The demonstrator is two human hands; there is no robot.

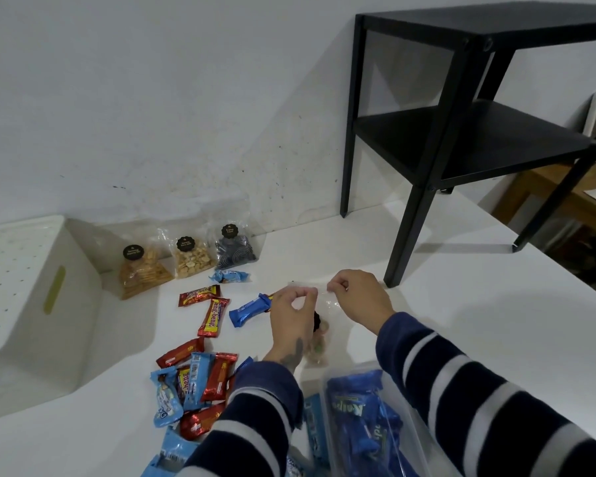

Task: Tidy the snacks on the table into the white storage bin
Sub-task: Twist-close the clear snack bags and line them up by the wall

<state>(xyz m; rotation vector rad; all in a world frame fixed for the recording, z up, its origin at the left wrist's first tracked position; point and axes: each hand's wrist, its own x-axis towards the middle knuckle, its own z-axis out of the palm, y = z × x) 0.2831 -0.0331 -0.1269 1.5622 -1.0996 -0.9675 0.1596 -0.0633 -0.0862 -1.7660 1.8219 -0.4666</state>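
Step in hand: pick-up. Clear snack bag [319,325] at frame centre is pinched at its top edge by left hand [291,316] and right hand [356,297]. White storage bin [49,304] sits at left. Next: bag to be lifted and carried left into bin.

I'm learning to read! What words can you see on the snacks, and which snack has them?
"beng-beng" on the red and yellow bar.
"ang-beng", first letter creased away, on the red bar above it.
"beng", the rest covered, on the red bar in the pile.
Black round stickers on the three clear bags by the wall: too small to read.
Green word on the dark blue packs in the clear tub: upside down and blurred.
Light blue wrappers: too blurred.
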